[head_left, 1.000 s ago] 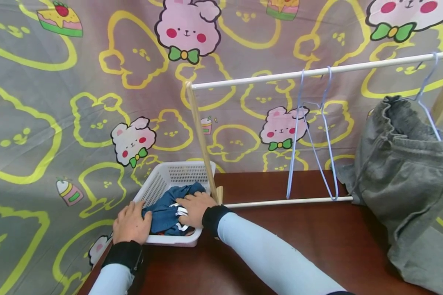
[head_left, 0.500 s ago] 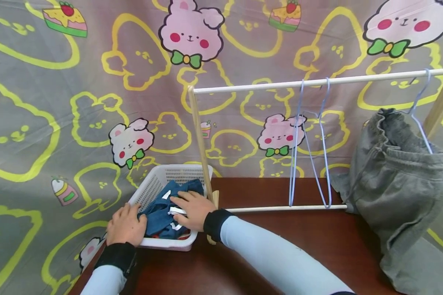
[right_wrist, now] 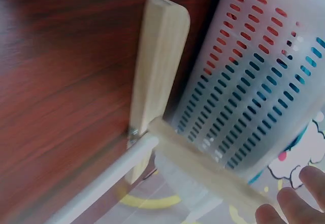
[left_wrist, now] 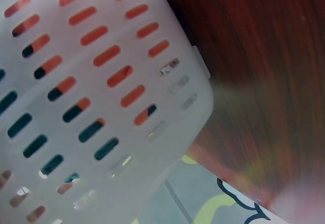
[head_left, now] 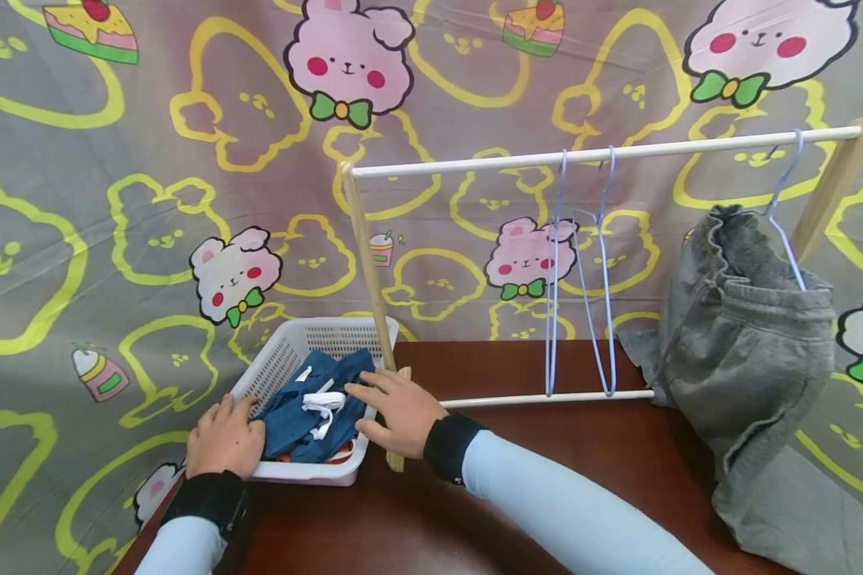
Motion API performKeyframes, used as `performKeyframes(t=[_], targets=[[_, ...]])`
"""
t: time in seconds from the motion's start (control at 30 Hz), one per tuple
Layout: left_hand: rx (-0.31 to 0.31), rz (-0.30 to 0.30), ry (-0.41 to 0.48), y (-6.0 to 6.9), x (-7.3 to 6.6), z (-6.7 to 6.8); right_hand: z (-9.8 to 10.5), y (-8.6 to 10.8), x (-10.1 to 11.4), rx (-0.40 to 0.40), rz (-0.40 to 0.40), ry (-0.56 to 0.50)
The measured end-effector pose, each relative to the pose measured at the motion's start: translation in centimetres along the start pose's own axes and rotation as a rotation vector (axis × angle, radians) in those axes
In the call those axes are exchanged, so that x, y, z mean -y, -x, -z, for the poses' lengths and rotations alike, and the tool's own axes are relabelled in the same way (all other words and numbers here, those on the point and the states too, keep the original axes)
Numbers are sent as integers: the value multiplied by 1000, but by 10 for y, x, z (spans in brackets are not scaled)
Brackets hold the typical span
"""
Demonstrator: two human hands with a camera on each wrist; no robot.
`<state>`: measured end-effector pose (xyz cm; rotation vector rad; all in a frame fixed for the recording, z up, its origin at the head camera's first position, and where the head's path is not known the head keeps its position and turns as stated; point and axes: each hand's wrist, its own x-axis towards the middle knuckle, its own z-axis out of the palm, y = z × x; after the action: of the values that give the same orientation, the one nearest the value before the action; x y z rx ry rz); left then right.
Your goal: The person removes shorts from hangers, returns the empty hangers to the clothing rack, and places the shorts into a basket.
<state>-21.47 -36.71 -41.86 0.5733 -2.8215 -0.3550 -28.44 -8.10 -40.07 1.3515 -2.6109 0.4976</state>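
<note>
A white perforated plastic basket [head_left: 309, 469] stands at the table's left end, its slotted walls large in both wrist views. Inside lies a crumpled dark blue garment [head_left: 288, 423] with a white drawstring or strip [head_left: 324, 402] on top. Orange-red cloth [head_left: 344, 454] shows beneath it. My left hand [head_left: 224, 439] rests on the basket's left rim, fingers pointing forward; their undersides are hidden. My right hand [head_left: 399, 411] is spread just right of the basket, by the rack's wooden leg, holding nothing. Several of its fingertips [right_wrist: 292, 206] show in the right wrist view.
A clothes rack with a white top rail [head_left: 475, 164] and wooden leg [head_left: 365, 255] stands right of the basket. Hangers [head_left: 606, 279] hang mid-rail. Grey trousers [head_left: 755, 359] hang at the right, reaching the brown table [head_left: 532, 471]. A patterned curtain [head_left: 151, 160] covers the back.
My right hand has lifted off the blue garment and moved right, out past the basket's rim. The white strip is now more exposed. My left hand stays on the rim; the view has shifted slightly.
</note>
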Motion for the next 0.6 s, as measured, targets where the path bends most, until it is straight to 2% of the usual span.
performKeyframes(t=[0.13, 0.33, 0.6], targets=[[-4, -8, 7, -2, -1, 2, 10, 16, -11, -26, -28, -29], [-1, 0, 21, -3, -3, 0, 25, 39, -27, -108, -54, -50], [21, 11, 16, -2, 3, 4, 36, 84, -47, -148, -140, -47]])
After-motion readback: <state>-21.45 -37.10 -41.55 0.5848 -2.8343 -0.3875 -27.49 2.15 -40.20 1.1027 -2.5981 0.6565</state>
